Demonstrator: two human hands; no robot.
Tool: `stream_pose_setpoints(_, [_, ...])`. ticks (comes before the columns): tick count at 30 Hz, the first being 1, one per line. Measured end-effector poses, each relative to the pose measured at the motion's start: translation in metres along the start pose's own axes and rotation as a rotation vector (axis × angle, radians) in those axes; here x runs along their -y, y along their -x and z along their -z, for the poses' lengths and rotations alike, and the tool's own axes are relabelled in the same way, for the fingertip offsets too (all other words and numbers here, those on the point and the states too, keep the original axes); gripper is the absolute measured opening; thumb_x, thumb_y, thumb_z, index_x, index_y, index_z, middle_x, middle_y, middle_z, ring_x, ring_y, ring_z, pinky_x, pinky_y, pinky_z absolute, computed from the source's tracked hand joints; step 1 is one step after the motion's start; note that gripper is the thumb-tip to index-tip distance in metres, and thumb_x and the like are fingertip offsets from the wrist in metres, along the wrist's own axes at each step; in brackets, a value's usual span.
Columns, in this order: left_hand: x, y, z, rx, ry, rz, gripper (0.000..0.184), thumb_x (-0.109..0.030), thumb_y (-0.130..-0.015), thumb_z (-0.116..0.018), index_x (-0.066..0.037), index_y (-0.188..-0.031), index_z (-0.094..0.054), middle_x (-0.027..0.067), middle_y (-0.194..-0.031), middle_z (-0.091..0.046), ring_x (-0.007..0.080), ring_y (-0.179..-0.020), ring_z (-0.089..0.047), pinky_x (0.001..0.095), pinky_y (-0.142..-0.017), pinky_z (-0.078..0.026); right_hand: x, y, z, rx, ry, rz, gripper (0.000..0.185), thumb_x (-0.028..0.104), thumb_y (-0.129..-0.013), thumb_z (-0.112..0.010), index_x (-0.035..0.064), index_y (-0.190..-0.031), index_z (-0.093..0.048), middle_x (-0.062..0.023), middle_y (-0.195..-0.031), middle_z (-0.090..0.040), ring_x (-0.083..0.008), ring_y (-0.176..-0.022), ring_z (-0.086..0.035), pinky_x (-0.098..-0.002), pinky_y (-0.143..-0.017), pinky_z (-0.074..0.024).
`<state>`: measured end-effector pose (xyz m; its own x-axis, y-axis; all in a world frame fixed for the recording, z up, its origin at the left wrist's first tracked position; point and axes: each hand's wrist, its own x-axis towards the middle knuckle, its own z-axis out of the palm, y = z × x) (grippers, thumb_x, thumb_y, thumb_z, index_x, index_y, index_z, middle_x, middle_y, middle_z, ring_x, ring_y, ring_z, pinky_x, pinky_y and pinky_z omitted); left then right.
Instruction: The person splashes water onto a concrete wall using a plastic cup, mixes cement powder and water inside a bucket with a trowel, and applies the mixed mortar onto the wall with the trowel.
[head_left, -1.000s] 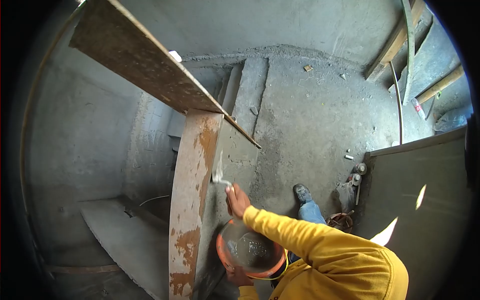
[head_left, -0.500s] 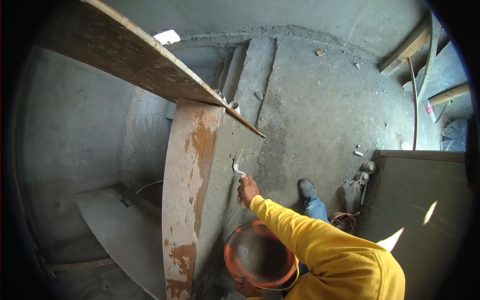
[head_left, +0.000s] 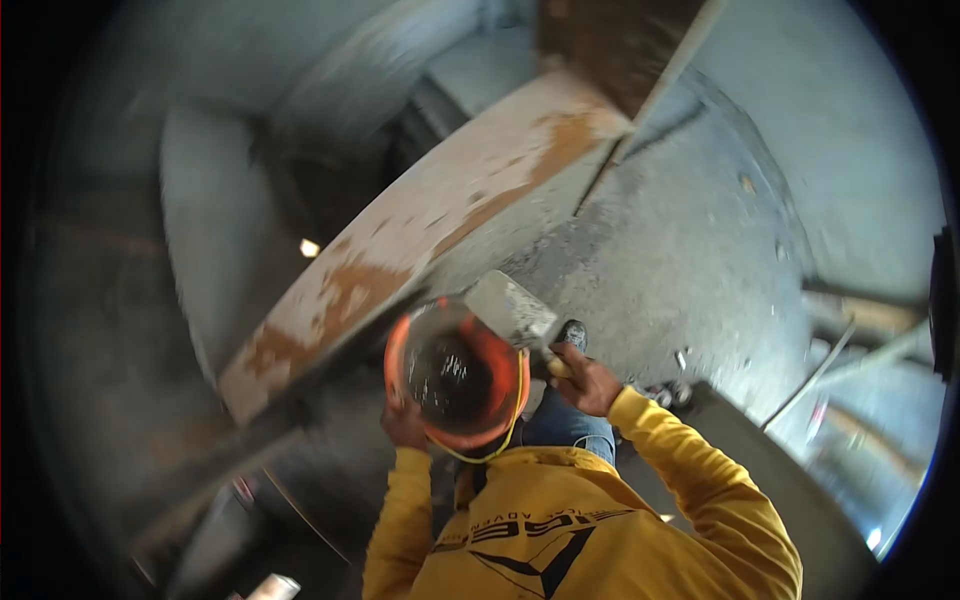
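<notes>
My left hand (head_left: 404,422) grips the near left rim of an orange bucket (head_left: 397,362), thumb over the edge. Wet grey mortar (head_left: 450,375) glistens inside it, and a yellow cord handle hangs along its near side. In my right hand (head_left: 590,384) is a trowel (head_left: 512,308), held by its pale handle with the fingers wrapped round. Its broad flat blade, smeared with grey, sits over the far right rim of the bucket; whether it touches the rim I cannot tell.
Beyond the bucket a low wall (head_left: 480,180) with a patchy white and brown top runs diagonally. A wooden board (head_left: 625,45) stands over its far end. Concrete floor (head_left: 690,250) spreads to the right, with timber poles (head_left: 815,372) at the far right. A boot (head_left: 573,335) shows past the trowel.
My right hand has drawn the trowel back from the wall's side face to the bucket. The view has turned and blurred, and my left hand on the bucket now shows more clearly.
</notes>
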<state>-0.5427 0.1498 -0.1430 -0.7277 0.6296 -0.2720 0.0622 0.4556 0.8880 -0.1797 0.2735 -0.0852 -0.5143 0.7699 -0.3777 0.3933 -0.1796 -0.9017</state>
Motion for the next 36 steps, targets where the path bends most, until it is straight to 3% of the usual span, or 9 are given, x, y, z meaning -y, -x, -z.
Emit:
stream_pose_setpoints(5, [-0.045,0.035,0.021,-0.054,0.1,0.006,0.015,0.0,-0.08,-0.061,0.001,-0.094,-0.067,-0.0014,-0.079,-0.06,0.0091,-0.072,-0.053,0.0288,-0.063,-0.046,0.067,0.0,0.005,0.273,0.712,0.163,0.054,0.018,-0.087,-0.065,0.0082,-0.138,-0.05,-0.0213,-0.11,-0.067,-0.0389,-0.091,-0.07,-0.0502,-0.079,-0.0574])
stream_pose_setpoints(9, [-0.066,0.066,0.027,-0.089,0.025,-0.088,0.025,-0.003,-0.079,-0.062,0.004,-0.102,-0.068,0.0047,-0.08,-0.066,0.0124,-0.07,-0.058,0.0301,-0.064,-0.048,0.092,-0.042,-0.053,0.322,1.171,0.494,0.047,0.013,-0.089,-0.057,0.0092,-0.136,-0.056,-0.0171,-0.119,-0.064,-0.0323,-0.1,-0.068,-0.0436,-0.075,-0.0593])
stream_pose_setpoints(13, [-0.084,0.093,0.049,-0.133,-0.056,0.069,0.028,-0.005,-0.079,-0.06,0.005,-0.103,-0.068,0.0065,-0.082,-0.065,0.0093,-0.072,-0.055,0.0307,-0.063,-0.047,0.108,-0.061,-0.106,0.291,1.271,0.701,0.048,0.012,-0.091,-0.055,0.0028,-0.138,-0.052,-0.0188,-0.118,-0.062,-0.0361,-0.103,-0.067,-0.0456,-0.077,-0.0593])
stream_pose_setpoints(16, [-0.104,0.104,0.08,-0.228,0.012,-0.042,0.034,-0.008,-0.08,-0.062,0.0,-0.111,-0.07,0.0233,-0.092,-0.071,0.04,-0.085,-0.07,0.0409,-0.075,-0.053,0.087,-0.047,-0.135,0.252,1.273,0.604,0.043,0.013,-0.092,-0.054,0.0035,-0.135,-0.053,-0.0202,-0.117,-0.062,-0.0413,-0.099,-0.068,-0.0491,-0.075,-0.0587])
stream_pose_setpoints(19, [-0.093,0.108,0.114,-0.334,0.055,-0.113,0.038,-0.007,-0.08,-0.061,0.0,-0.116,-0.069,0.0218,-0.099,-0.072,0.0394,-0.093,-0.07,0.041,-0.081,-0.054,0.101,-0.029,-0.168,0.476,1.307,0.323,0.044,0.016,-0.091,-0.056,0.0075,-0.134,-0.051,-0.0234,-0.121,-0.06,-0.046,-0.092,-0.069,-0.0525,-0.072,-0.0585])
stream_pose_setpoints(22, [-0.069,0.101,0.146,-0.431,0.108,-0.164,0.042,-0.006,-0.08,-0.059,-0.001,-0.12,-0.069,0.0218,-0.107,-0.072,0.0398,-0.099,-0.069,0.0405,-0.088,-0.054,0.137,-0.023,-0.205,0.672,1.381,0.391,0.039,0.018,-0.091,-0.057,0.0065,-0.128,-0.053,-0.0215,-0.116,-0.062,-0.0448,-0.09,-0.07,-0.0533,-0.072,-0.0582])
stream_pose_setpoints(26, [-0.052,0.095,0.21,-0.434,0.118,-0.171,0.045,-0.006,-0.08,-0.059,-0.001,-0.125,-0.065,0.0228,-0.108,-0.069,0.0373,-0.095,-0.068,0.04,-0.083,-0.053,0.171,-0.036,-0.267,0.437,1.426,0.754,0.041,0.018,-0.089,-0.06,0.0031,-0.126,-0.055,-0.0167,-0.11,-0.062,-0.0348,-0.095,-0.068,-0.0477,-0.073,-0.0568])
stream_pose_setpoints(30, [-0.037,0.087,0.263,-0.374,-0.008,-0.219,0.06,-0.007,-0.081,-0.058,-0.003,-0.141,-0.056,0.0213,-0.13,-0.065,0.0384,-0.11,-0.066,0.044,-0.091,-0.055,0.197,-0.059,-0.335,0.311,1.517,0.741,0.048,0.018,-0.088,-0.061,0.0025,-0.133,-0.052,-0.0195,-0.111,-0.06,-0.0361,-0.097,-0.065,-0.0447,-0.075,-0.0559])
stream_pose_setpoints(36, [-0.031,0.095,0.327,-0.347,-0.159,-0.495,0.059,-0.006,-0.08,-0.061,-0.003,-0.139,-0.059,0.0173,-0.137,-0.063,0.0325,-0.113,-0.067,0.041,-0.09,-0.057,0.199,-0.054,-0.412,0.509,1.322,0.616,0.037,0.021,-0.094,-0.056,0.0079,-0.129,-0.053,-0.0314,-0.101,-0.063,-0.0498,-0.081,-0.067,-0.0582,-0.068,-0.0545])
